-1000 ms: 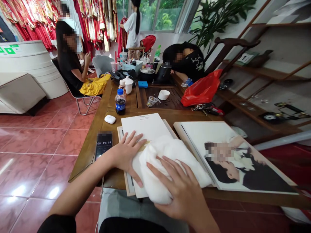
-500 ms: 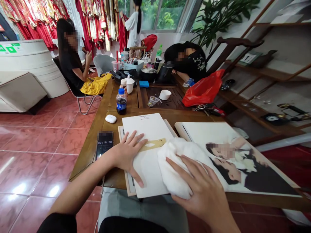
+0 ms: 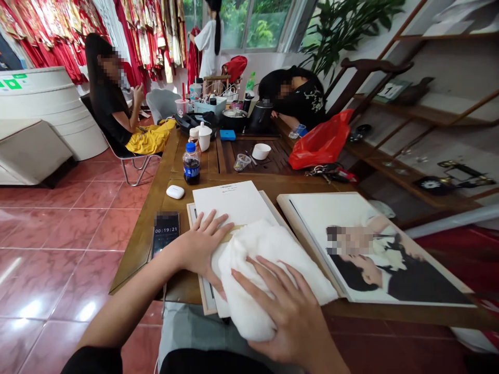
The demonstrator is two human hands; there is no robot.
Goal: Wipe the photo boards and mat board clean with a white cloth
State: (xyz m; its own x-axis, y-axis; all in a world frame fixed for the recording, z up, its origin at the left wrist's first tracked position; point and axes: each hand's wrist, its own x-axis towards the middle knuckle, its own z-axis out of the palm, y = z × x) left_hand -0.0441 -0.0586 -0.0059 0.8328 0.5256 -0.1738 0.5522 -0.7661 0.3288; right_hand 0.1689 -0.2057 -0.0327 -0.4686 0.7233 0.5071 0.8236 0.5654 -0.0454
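My left hand (image 3: 205,246) lies flat with fingers spread on a white printed panel (image 3: 234,200). Beneath that panel shows the edge of a light wooden frame (image 3: 208,304). My right hand (image 3: 284,306) rests on a bunched white cloth (image 3: 257,249), its fingers bent over the near side and pressing it onto the panel. The cloth hides most of a yellowish patch on the panel. To the right lies a framed couple portrait (image 3: 374,254), face up on the wooden table (image 3: 136,249).
By my left arm lie a phone with a running timer (image 3: 166,231) and a white earbud case (image 3: 175,192). A cola bottle (image 3: 191,165), a lidded white cup (image 3: 204,137) and a red plastic bag (image 3: 323,143) stand farther back. Several people are around the room.
My right hand has moved left and toward me with the white cloth, which now covers most of the yellowish patch. My left hand stays in place on the panel.
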